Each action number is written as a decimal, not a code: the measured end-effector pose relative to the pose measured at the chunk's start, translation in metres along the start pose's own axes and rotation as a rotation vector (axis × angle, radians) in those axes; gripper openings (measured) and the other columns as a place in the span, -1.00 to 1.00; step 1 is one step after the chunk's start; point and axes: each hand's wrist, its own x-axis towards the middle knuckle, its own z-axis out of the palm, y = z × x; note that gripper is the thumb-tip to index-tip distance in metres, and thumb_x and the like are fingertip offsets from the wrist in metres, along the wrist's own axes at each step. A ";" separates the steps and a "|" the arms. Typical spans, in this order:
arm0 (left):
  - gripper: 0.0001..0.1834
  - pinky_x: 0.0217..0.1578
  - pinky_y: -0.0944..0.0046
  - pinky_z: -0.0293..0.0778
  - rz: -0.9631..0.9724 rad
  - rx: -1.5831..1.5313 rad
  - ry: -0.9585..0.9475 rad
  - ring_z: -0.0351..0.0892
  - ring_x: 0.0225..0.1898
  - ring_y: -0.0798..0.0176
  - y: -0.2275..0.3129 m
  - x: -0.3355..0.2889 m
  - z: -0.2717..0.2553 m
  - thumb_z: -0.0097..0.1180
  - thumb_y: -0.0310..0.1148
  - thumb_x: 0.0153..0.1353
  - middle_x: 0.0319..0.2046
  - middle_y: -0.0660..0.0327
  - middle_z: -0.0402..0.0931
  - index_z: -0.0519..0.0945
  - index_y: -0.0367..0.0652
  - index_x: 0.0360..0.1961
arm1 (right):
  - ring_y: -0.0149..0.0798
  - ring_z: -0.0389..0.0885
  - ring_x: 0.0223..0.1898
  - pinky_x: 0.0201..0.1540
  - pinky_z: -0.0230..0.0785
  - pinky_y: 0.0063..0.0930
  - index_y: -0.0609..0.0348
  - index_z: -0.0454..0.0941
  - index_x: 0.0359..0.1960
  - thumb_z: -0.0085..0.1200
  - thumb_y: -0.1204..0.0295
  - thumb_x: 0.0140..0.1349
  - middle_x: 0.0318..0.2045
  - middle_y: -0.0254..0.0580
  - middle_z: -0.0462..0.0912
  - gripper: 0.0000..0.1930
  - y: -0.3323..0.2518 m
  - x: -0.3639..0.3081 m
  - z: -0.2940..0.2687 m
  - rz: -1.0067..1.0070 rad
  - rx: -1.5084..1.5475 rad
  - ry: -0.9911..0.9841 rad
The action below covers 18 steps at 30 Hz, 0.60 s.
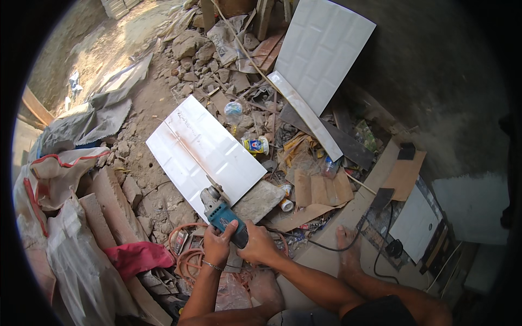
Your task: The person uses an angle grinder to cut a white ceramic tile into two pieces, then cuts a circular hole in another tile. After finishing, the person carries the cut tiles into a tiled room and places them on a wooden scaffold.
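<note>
Both my hands are wrapped round a teal angle grinder (222,215) with a metal gear head. My left hand (217,243) grips its body from the left, thumb on top; a bracelet circles that wrist. My right hand (259,242) closes round the rear of the tool. The grinder's disc (217,187) stands on edge at the near side of a white tile (217,142) with a brick-like relief. A long brownish, dusty line runs across the tile from the disc toward its far left edge. Whether the disc is spinning, I cannot tell.
A larger white tile (324,51) leans at the back, with a narrow tile strip (307,116) before it. Rubble (201,51), a yellow can (255,145) and cardboard (322,187) lie around. An orange cord (187,261) coils near my left arm; a black cable (340,249) passes my bare foot (348,252).
</note>
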 end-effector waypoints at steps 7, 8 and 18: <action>-0.56 -0.13 0.34 0.57 0.002 -0.002 0.013 0.66 -0.21 0.32 -0.004 -0.003 0.001 0.45 -0.32 0.25 -0.19 0.11 0.69 0.56 -0.42 -0.02 | 0.44 0.68 -0.17 -0.10 0.57 0.09 0.37 0.38 0.00 0.31 0.41 -0.11 -0.24 0.41 0.67 -0.41 0.008 -0.001 0.004 0.005 -0.017 0.012; -0.56 -0.13 0.34 0.57 -0.012 0.005 0.018 0.66 -0.21 0.32 -0.005 -0.003 0.001 0.44 -0.31 0.25 -0.19 0.11 0.69 0.56 -0.42 -0.02 | 0.44 0.68 -0.16 -0.09 0.57 0.09 0.37 0.38 0.00 0.31 0.41 -0.11 -0.24 0.41 0.67 -0.41 0.008 -0.002 0.004 0.016 -0.008 0.002; -0.59 -0.14 0.35 0.57 -0.012 -0.005 0.009 0.66 -0.23 0.34 -0.007 -0.009 0.005 0.44 -0.32 0.26 -0.21 0.12 0.70 0.58 -0.41 -0.06 | 0.45 0.67 -0.15 -0.10 0.54 0.13 0.38 0.38 -0.02 0.30 0.42 -0.11 -0.26 0.42 0.67 -0.42 0.016 -0.006 0.004 -0.037 -0.007 0.027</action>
